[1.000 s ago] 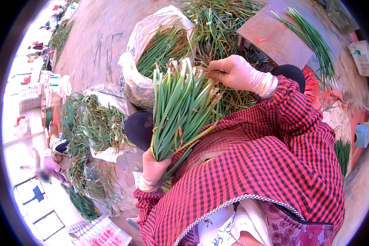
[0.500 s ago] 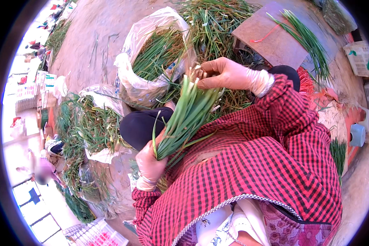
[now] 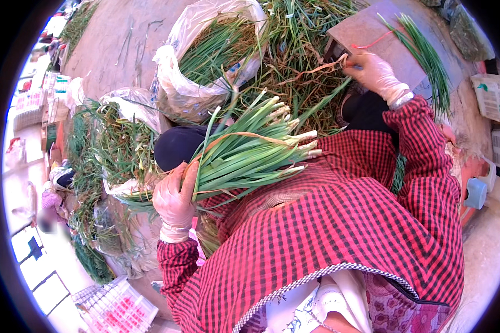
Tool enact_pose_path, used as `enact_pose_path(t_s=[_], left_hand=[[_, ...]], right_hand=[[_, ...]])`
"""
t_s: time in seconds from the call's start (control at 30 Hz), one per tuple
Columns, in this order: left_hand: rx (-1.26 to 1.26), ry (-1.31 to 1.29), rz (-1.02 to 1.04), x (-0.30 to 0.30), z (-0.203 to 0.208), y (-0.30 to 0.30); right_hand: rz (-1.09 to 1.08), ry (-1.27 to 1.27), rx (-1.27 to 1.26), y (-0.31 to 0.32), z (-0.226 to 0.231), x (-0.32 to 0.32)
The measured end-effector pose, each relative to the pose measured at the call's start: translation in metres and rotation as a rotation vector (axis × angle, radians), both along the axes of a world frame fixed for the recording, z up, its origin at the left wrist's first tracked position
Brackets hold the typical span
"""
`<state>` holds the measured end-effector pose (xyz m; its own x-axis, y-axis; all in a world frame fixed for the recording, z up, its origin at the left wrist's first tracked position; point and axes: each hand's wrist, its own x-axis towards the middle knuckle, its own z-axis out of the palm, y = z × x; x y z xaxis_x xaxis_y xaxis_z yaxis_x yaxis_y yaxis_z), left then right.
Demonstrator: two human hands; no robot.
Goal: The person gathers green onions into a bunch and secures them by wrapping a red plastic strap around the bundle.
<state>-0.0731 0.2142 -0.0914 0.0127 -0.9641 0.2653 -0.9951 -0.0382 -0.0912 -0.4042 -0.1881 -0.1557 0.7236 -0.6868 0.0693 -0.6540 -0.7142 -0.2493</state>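
Observation:
My left hand, in a pale glove, is closed round the leafy end of a thick bunch of garlic chives. The bunch lies aslant over my lap, its white cut ends towards the right and one yellow-brown leaf running across it. Out to the right, my gloved right hand pinches a limp brown withered leaf between thumb and fingers. That hand is apart from the bunch, above the heap of loose trimmings and beside a low board.
On the board lie a red tie and a neat bunch of chives. A white plastic bag full of green leaves stands ahead; more leaves are piled at left. Crates and a blue container are at right.
The bunch has tipped over so its white ends point right instead of upward. My right hand has moved away from those ends to the right, with the withered leaf in it.

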Motion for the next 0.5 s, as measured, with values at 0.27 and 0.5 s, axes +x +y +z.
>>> enact_pose_path(t_s=[0.27,0.5], left_hand=[[0.036,-0.003,-0.031,-0.003,0.001,-0.004],[-0.035,0.061,-0.037,0.006,-0.008,0.008]], right_hand=[[0.654,-0.278,0.583,0.147,0.058,0.111],[0.761,-0.246,1.282,0.157,0.09,0.064]])
